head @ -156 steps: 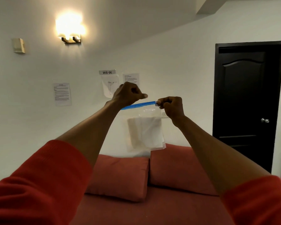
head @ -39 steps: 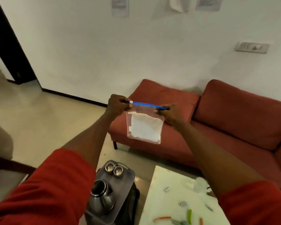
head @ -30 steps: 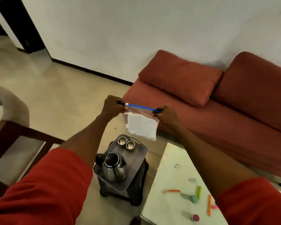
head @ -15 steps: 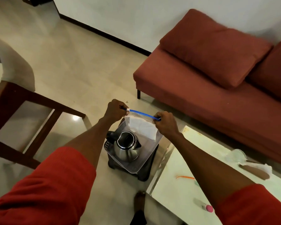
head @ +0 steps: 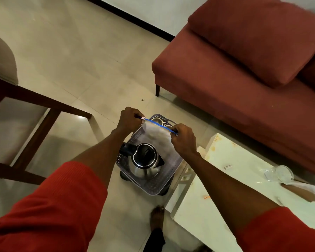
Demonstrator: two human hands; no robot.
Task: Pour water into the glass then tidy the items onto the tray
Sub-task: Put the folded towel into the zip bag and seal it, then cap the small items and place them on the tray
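Both arms are being stretched forward and down, red sleeves pushed up above the elbows. A clear zip bag (head: 157, 132) is being held out over the tray (head: 154, 186), stretched by its blue seal between the two hands. The left hand (head: 129, 118) is being curled into a fist around the left end of the seal, knuckles up, and the right hand (head: 183, 138) is being closed the same way on the right end, so the seal is being pulled pretty much taut, sloping down a bit toward the right. Something white is showing inside the bag, but it's kinda blurry here.

The tray is grey and perforated and is being carried by a dark stand on the floor, just left of the tabletop (head: 225, 179). A steel kettle (head: 144, 162) is being kept on the near half of the tray, lid open, spout pointing right. Two small steel cups (head: 157, 120) are being half hidden behind the bag at the tray's far end. A glass (head: 284, 172) is being left on its side over on the tabletop, well apart from the tray. A red sofa (head: 244, 70) is being seen beyond.
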